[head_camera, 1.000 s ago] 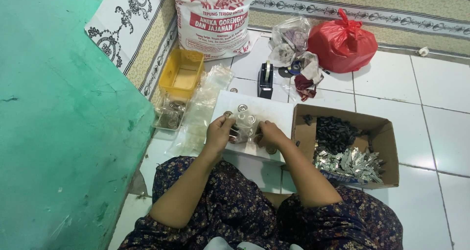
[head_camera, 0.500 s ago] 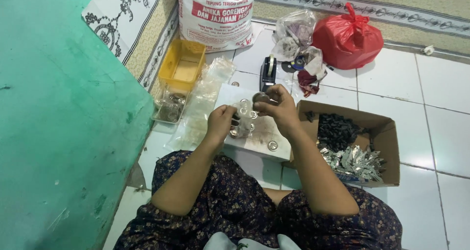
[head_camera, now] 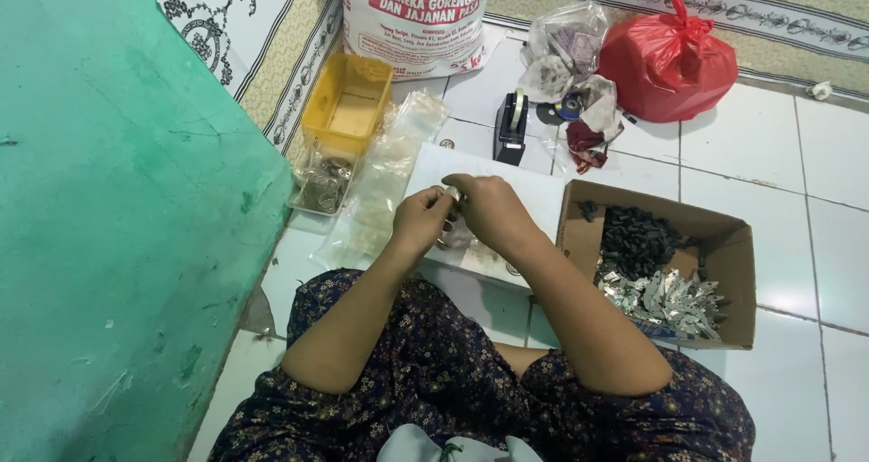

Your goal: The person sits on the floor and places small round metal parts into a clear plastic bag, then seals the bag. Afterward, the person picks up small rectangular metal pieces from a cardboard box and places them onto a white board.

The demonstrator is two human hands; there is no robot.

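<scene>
I sit on a tiled floor with a white board [head_camera: 534,200] in front of my knees. My left hand [head_camera: 418,219] and my right hand [head_camera: 489,210] meet just above the board, both pinched on a small clear plastic packet [head_camera: 452,194] with something shiny in it. My fingers hide most of the packet. Small metal pieces [head_camera: 453,241] lie on the board under my hands.
A cardboard box [head_camera: 731,272] of black and silvery metal parts stands at my right. Left of the board lie clear plastic bags [head_camera: 385,177], a yellow tray [head_camera: 348,104] and a clear tray of parts [head_camera: 321,189]. Beyond are a tape dispenser [head_camera: 513,125], a red bag [head_camera: 668,59], a white sack [head_camera: 416,19]. A green wall [head_camera: 118,227] borders the left.
My right hand, lifted toward the tape dispenser half a second ago, has come back down beside my left hand over the board. Both hands stay on the small packet.
</scene>
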